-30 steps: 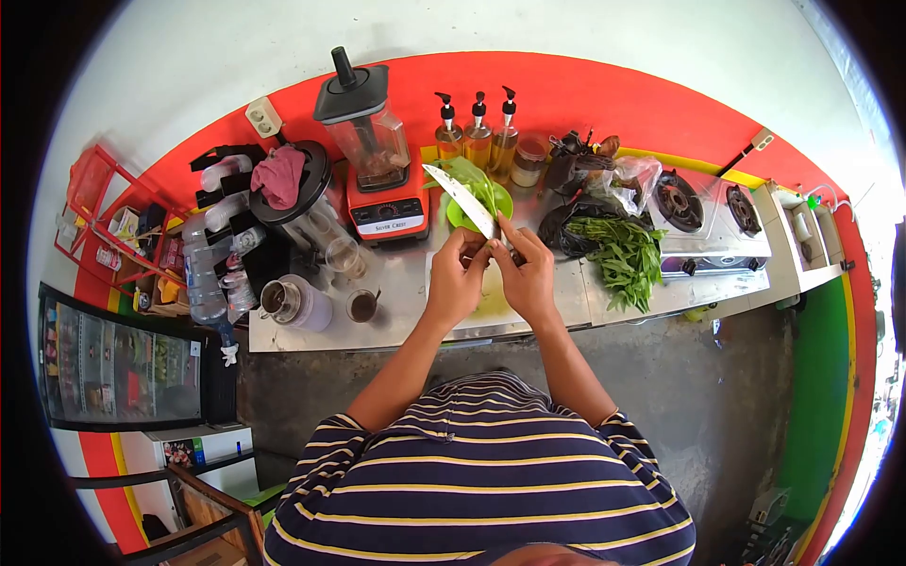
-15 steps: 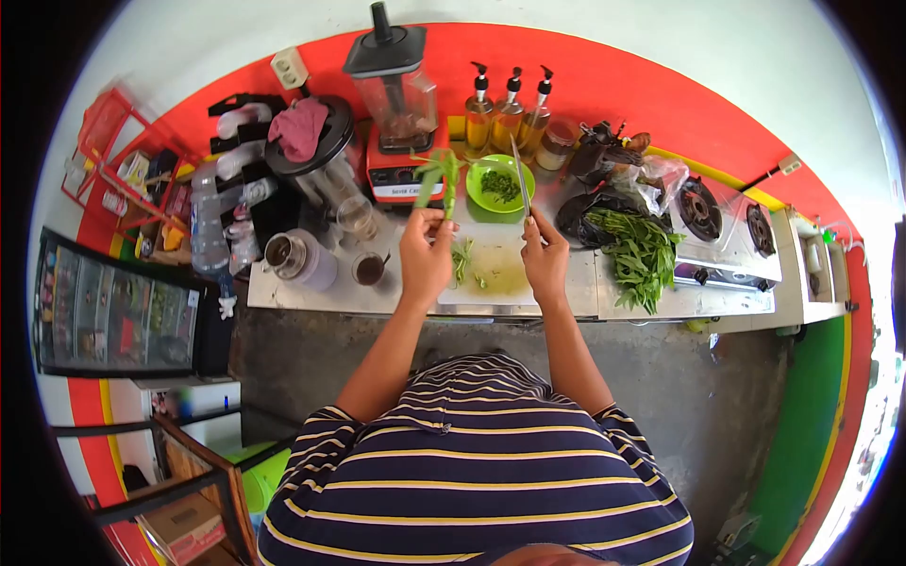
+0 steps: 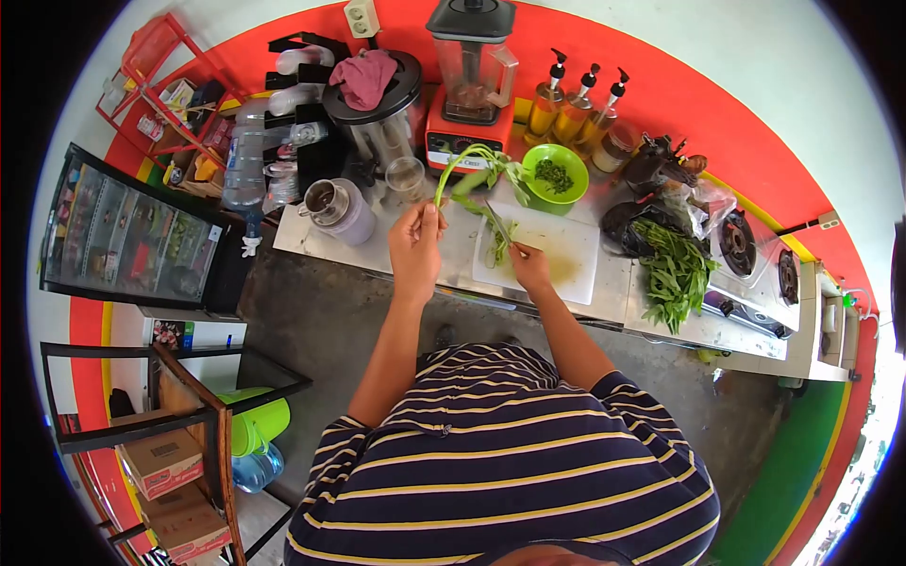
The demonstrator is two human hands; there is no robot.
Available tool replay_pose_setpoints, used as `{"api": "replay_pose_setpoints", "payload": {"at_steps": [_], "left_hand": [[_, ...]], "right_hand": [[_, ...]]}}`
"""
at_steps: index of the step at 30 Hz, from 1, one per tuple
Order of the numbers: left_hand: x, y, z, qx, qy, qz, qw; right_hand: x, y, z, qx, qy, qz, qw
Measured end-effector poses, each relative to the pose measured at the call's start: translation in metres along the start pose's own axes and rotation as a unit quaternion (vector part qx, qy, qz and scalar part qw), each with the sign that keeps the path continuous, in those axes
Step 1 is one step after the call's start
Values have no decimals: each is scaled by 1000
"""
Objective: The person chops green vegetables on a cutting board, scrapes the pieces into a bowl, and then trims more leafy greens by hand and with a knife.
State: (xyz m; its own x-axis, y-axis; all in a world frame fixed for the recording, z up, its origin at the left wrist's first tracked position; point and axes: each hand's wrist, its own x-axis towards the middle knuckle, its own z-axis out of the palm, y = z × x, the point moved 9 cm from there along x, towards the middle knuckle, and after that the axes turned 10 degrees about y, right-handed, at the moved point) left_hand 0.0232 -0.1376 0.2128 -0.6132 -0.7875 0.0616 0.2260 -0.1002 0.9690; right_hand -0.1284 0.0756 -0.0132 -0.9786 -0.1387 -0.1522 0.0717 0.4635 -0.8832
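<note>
My left hand (image 3: 415,247) is closed on the lower end of a leafy green stalk (image 3: 445,175), which arches up and over to the right. Its leaves hang near the green bowl (image 3: 579,181), where chopped greens (image 3: 554,175) lie. A knife (image 3: 497,224) is gripped in my right hand (image 3: 530,266), with its blade slanting up and left over the white cutting board (image 3: 584,247). Cut green pieces (image 3: 498,248) sit on the board's left part, beside the blade.
A heap of leafy greens (image 3: 672,283) lies right of the board, near the stove (image 3: 738,243). Behind stand a red blender (image 3: 469,127) and pump bottles (image 3: 545,108). A metal flask (image 3: 347,219) and a clear cup (image 3: 406,176) are on the left.
The view has swung, shifting the counter rightward. My right hand has lowered the knife from upright to slanting over the board. The stalk in my left hand now bends over to the right.
</note>
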Motion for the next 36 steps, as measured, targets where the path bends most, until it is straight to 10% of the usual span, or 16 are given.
{"api": "replay_pose_setpoints", "payload": {"at_steps": [11,21,36], "left_hand": [[-10,-9,19,-37,-46,-94,994],[-20,-12,78,-41,-165,-117,979],[-39,-13,114,-27,-254,-111,961]], "right_hand": [[-30,-30,-61,44,-287,158,944],[-56,-182,-168,66,-149,-101,981],[-91,-257,-151,64,-94,-269,956]]}}
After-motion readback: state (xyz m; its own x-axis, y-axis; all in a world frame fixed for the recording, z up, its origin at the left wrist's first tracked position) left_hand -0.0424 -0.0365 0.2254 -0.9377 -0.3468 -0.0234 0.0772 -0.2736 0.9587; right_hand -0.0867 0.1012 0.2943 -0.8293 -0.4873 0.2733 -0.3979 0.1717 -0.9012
